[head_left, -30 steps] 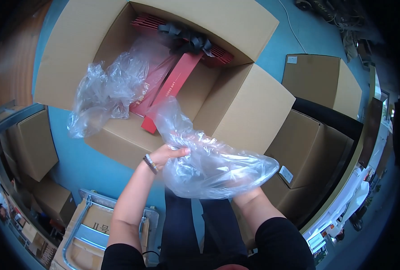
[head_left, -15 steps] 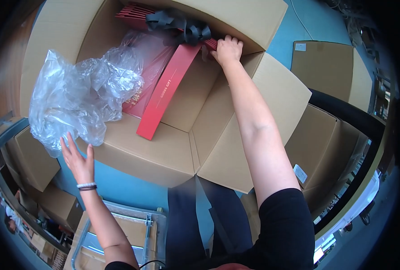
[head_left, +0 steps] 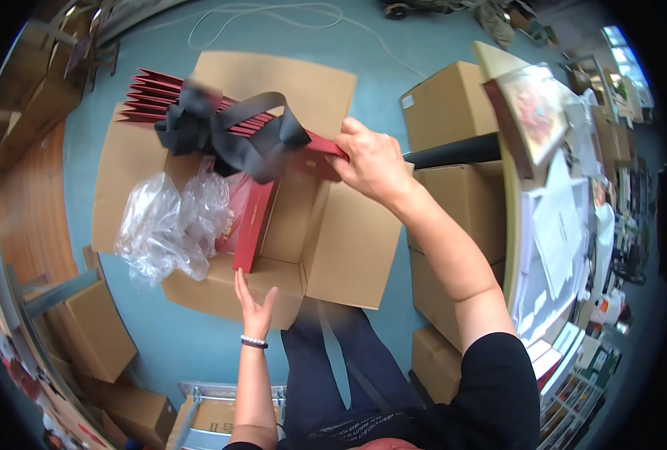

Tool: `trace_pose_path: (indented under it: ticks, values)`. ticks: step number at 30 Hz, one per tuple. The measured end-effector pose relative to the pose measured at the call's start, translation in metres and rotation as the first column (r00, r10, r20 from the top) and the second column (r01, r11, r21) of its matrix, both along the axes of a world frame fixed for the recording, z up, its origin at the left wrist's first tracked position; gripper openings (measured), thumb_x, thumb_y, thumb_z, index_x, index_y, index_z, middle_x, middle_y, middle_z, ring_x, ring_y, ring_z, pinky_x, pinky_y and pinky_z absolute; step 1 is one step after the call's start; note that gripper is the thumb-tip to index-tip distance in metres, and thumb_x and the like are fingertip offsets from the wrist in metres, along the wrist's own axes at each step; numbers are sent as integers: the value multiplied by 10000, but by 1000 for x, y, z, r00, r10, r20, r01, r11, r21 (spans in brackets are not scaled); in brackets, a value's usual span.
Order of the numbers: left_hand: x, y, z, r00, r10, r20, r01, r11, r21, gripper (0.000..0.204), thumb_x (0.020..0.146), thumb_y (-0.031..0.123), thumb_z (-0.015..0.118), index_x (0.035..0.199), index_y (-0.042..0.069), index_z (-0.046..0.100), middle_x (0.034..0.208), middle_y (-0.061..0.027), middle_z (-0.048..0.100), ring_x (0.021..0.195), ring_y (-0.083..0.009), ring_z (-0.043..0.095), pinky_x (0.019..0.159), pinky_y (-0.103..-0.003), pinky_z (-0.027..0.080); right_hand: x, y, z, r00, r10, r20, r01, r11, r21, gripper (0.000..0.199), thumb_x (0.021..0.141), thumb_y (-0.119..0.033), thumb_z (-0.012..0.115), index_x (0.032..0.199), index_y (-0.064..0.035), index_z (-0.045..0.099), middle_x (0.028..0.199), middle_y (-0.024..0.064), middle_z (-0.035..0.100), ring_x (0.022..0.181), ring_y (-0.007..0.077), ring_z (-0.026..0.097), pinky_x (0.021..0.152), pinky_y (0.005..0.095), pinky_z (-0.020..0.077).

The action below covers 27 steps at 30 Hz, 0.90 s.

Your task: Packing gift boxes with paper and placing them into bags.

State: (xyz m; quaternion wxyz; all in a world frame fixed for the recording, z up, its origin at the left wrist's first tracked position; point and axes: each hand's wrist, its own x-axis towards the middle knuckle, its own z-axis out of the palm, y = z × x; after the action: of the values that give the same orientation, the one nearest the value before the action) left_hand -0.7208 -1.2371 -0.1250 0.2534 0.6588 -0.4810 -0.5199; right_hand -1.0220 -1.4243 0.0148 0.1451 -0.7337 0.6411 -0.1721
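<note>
My right hand [head_left: 367, 165] is closed on the right end of a bundle of folded red gift bags [head_left: 153, 97] with wide black ribbon handles [head_left: 251, 135]. The bundle is held above the far side of an open cardboard box [head_left: 348, 255]. My left hand [head_left: 255, 309] is open, fingers spread, over the box's near flap, close to the lower end of a long red box [head_left: 254, 225]. Whether its fingertips touch the red box I cannot tell. Crumpled clear plastic [head_left: 161, 225] lies at the left, partly covering the red contents.
Closed cardboard boxes [head_left: 446, 105] stand on the floor to the right, beside a table [head_left: 524, 247] bearing papers and a plastic-wrapped item. More cartons [head_left: 97, 330] are at the left. Near my legs is a metal-framed cart [head_left: 206, 405]. A pale cable [head_left: 273, 7] lies on the far floor.
My right hand has raised the bundle of red gift bags out of the box. My left hand has gone from beside the plastic to near the long red box's end. The view has shifted.
</note>
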Motion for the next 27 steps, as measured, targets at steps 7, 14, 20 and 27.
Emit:
trace_pose_path:
  ticks: [7, 14, 20, 27]
  values:
    - [-64, -68, 184, 149, -129, -980, 329, 942, -74, 768, 802, 494, 611, 1368, 75, 305, 1372, -128, 376, 1268, -304, 359, 1044, -509, 309, -101, 270, 262, 766, -257, 590, 81, 948, 307, 375, 818, -296, 623, 1000, 29, 580, 907, 99, 478, 895, 224, 511, 750, 302, 424]
    - [-220, 8, 303, 438, -280, -854, 438, 896, -69, 411, 868, 140, 593, 1237, 22, 456, 1153, -87, 564, 994, -177, 570, 860, -311, 479, -65, 483, 245, 519, -755, 402, 788, 604, 118, 811, 795, -390, 641, 1364, 28, 243, 1335, 251, 392, 1230, 364, 405, 989, 386, 351]
    - [-406, 60, 307, 426, -593, -684, 710, 687, -154, 337, 840, 187, 649, 1104, 11, 535, 996, -98, 625, 848, -154, 612, 730, -270, 509, -120, 567, 186, 47, -875, 482, 995, 84, 56, 662, 814, -340, 636, 1259, 65, 360, 1187, 294, 495, 1096, 415, 498, 906, 421, 414]
    - [-574, 50, 228, 344, -911, -229, 793, 412, -448, 498, 846, 213, 634, 1248, -22, 457, 989, -144, 625, 840, -148, 590, 737, -262, 474, -189, 562, 93, -174, -892, 416, 939, -23, 344, 652, 829, -349, 565, 1185, 154, 351, 1189, 364, 430, 1143, 430, 440, 960, 413, 372]
